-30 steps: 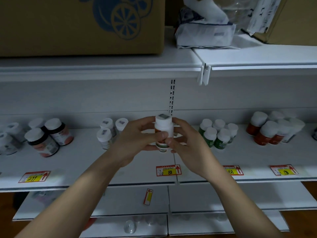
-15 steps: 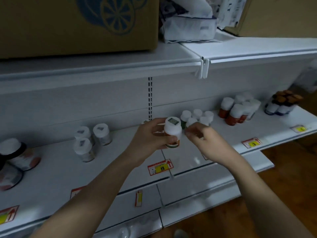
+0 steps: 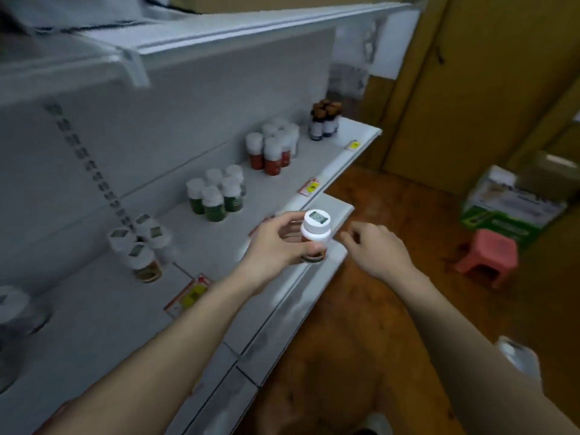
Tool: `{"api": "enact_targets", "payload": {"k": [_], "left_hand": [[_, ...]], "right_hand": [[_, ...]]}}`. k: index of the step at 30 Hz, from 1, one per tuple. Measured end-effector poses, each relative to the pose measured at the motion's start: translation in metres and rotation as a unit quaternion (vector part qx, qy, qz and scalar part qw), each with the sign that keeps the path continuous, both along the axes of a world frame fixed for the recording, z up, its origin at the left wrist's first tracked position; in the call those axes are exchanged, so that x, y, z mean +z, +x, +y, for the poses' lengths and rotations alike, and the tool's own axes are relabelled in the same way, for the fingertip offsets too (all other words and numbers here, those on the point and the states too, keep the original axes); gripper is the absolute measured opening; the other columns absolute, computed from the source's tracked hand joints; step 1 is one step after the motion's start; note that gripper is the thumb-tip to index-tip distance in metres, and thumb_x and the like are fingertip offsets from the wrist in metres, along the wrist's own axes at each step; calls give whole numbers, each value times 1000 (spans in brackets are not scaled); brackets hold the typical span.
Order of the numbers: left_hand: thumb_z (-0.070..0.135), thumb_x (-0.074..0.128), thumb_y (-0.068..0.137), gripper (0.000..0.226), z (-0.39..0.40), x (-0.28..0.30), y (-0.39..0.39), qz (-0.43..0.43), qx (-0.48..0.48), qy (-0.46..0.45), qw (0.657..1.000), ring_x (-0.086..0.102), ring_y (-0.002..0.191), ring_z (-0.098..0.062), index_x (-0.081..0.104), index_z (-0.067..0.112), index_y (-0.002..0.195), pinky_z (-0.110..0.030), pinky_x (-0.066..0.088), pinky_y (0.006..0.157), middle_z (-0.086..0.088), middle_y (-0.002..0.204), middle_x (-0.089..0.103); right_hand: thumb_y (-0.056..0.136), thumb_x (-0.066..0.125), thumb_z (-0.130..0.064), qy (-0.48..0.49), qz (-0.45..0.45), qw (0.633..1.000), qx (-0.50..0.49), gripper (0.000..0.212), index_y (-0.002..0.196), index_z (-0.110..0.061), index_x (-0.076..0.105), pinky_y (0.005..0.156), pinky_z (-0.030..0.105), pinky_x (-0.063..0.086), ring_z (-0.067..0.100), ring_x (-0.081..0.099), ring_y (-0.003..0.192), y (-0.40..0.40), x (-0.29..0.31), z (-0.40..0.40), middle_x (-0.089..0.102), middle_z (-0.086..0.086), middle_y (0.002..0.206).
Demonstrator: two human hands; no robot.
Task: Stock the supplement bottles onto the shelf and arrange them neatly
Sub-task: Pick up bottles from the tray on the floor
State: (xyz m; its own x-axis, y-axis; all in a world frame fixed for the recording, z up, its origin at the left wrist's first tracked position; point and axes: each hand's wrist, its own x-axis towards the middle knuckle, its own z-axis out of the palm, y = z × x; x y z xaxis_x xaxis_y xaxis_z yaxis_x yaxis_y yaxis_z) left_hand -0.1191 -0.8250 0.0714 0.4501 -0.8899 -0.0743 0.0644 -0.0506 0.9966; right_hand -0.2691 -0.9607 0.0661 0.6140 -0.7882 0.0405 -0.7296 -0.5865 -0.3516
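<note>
Both hands are out in front of the shelf [image 3: 219, 243], over its front edge. Nearest the body, the left hand [image 3: 276, 243] grips a white-capped supplement bottle [image 3: 314, 235] upright, fingers and thumb curled round its body, just past the shelf's front edge near a price tag. The right hand [image 3: 375, 246] is just beside the bottle on its right, apart from it, out over the wooden floor [image 3: 361, 309]; its fingers hang loosely curled and hold nothing.

Farther along the shelf, towards its back, stand a cluster with grey-labelled caps [image 3: 141, 246], then green-labelled bottles [image 3: 216, 196], red-labelled ones [image 3: 271, 149], and a brown-capped group [image 3: 324, 120] near the far end. A pink stool [image 3: 488, 255] and a green carton [image 3: 514, 208] sit on the floor beyond.

By my reading, this bottle is in hand but not yet placed. The next move calls for carrying it back over the shelf and setting it upright beside its matching group, label forward, without knocking the neighbours.

Against half a second ago, the right hand has let go and drawn away from the bottle, which both hands held a second ago; the view has swung right, bringing the floor and stool into sight.
</note>
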Motion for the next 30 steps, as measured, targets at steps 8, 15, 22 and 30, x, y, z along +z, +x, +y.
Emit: {"api": "enact_targets", "payload": {"k": [8,15,22,30], "left_hand": [[4,84,74,49,-126,-19,-135,-74,-137,26,987,69,102,-9,66,23,116,-24,55,89,9,107,73],[9,85,76,55,-237,-30,-277,-111,-257,40,959,68,100,-6,62,16,125,-16,55,83,4,113,72],[7,85,75,56,-339,-41,-388,-122,-346,61,928,68,101,-7,60,17,124,-17,55,80,3,114,71],[14,88,72,55,-482,-114,-489,-187,-448,102,868,65,103,-11,57,21,116,-26,54,85,11,118,66]], "right_hand": [[101,47,-39,40,35,989,-141,30,75,-24,49,55,29,37,18,56,69,-165,-19,-71,55,-5,71],[101,46,-36,104,57,964,-237,30,73,-25,44,65,33,48,19,58,75,-325,-37,-130,53,-4,74],[103,47,-37,154,62,934,-315,22,101,-18,59,67,29,47,10,54,68,-434,-60,-195,58,-4,86],[98,48,-33,236,35,870,-432,23,100,-16,62,77,41,56,25,64,88,-511,-145,-285,68,6,96]]}}
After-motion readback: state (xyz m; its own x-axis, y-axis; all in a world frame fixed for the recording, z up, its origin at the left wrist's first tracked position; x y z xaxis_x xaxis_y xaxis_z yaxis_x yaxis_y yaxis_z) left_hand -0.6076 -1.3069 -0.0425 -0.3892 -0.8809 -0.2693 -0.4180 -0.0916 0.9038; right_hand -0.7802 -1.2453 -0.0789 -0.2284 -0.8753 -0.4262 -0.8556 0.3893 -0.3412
